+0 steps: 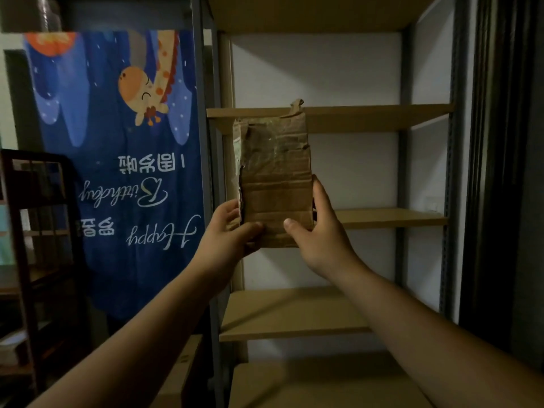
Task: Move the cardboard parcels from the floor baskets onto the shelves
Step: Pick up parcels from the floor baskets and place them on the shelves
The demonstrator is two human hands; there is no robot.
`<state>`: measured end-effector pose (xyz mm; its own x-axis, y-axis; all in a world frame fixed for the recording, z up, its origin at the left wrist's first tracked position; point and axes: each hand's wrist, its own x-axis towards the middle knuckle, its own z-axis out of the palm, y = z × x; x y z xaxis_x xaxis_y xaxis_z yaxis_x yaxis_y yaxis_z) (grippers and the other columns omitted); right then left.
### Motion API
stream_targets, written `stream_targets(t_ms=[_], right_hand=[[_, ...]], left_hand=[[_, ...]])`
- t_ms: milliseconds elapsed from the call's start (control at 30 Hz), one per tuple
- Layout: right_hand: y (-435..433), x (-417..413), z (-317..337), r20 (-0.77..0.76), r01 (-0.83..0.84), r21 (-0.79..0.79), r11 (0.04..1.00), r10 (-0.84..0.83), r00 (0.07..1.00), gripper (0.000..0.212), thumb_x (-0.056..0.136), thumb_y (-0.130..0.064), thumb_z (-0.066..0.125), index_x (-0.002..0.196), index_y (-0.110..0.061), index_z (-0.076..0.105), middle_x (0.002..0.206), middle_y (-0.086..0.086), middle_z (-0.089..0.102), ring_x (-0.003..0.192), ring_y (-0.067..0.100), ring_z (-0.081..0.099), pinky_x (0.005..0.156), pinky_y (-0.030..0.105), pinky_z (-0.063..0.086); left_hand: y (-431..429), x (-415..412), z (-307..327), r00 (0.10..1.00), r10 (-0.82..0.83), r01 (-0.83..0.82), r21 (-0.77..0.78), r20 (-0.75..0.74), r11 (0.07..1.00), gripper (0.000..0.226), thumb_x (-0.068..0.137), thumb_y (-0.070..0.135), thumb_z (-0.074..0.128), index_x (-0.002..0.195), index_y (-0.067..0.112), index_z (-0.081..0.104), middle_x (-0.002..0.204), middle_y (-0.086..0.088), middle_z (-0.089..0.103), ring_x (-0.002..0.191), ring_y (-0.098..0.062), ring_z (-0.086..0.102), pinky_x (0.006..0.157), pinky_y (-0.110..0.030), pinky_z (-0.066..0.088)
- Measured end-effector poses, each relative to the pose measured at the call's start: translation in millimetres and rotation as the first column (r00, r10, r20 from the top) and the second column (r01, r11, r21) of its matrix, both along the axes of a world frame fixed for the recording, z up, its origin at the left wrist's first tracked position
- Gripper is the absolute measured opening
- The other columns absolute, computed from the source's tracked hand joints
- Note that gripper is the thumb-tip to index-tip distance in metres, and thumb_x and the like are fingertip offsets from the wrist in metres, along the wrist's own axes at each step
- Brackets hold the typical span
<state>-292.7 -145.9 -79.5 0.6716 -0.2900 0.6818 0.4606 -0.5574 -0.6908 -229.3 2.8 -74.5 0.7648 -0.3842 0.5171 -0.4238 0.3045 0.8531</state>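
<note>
Cardboard, creased and torn down its left edge: the parcel (276,172) stands upright in mid-air before the shelves (382,116), its lower end clamped between left hand (235,228) and right hand (318,231). Held so low, it could tip or catch a shelf edge.

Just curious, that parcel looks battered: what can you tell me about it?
The cardboard parcel is a flat brown corrugated box, creased, with shiny tape near its top, a torn side edge and a flap sticking up. It is held upright in the air before the shelves; the left hand and the right hand grip its lower corners.
</note>
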Motion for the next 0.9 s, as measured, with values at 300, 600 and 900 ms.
stream_targets(t_ms=[300,600,900], right_hand=[[9,-10,7,-0.009,0.093,-0.075,0.993,-0.094,0.996,0.129,0.076,-0.039,0.079,0.148,-0.031,-0.027,0.156,-0.008,0.002,0.127,0.007,0.023,0.094,0.023,0.034],[-1,-12,6,0.013,-0.021,-0.019,1.0,0.021,1.0,0.114,0.08,-0.03,0.077,0.152,-0.039,-0.011,0.141,-0.003,0.023,0.12,0.008,0.032,0.096,0.023,0.04],[1,-11,6,-0.049,-0.453,0.073,0.888,0.457,0.888,0.055,0.084,-0.039,0.065,0.133,-0.03,0.043,0.12,-0.013,0.067,0.115,0.014,0.063,0.087,0.031,0.055]], left_hand=[[-3,-7,6,0.997,-0.057,0.062,0.089,-0.056,0.994,0.048,0.093,0.04,0.051,0.136,0.023,0.038,0.122,-0.01,0.058,0.1,-0.022,0.065,0.076,-0.036,0.057],[9,-8,12,0.977,-0.129,0.152,0.131,-0.167,0.98,0.023,0.098,0.04,0.041,0.112,0.03,0.056,0.111,-0.012,0.061,0.098,-0.029,0.063,0.072,-0.04,0.055],[6,-17,7,0.946,-0.287,0.289,-0.013,-0.147,0.957,0.038,0.082,0.033,0.058,0.118,0.031,0.047,0.105,-0.008,0.069,0.084,-0.022,0.073,0.063,-0.033,0.058]])
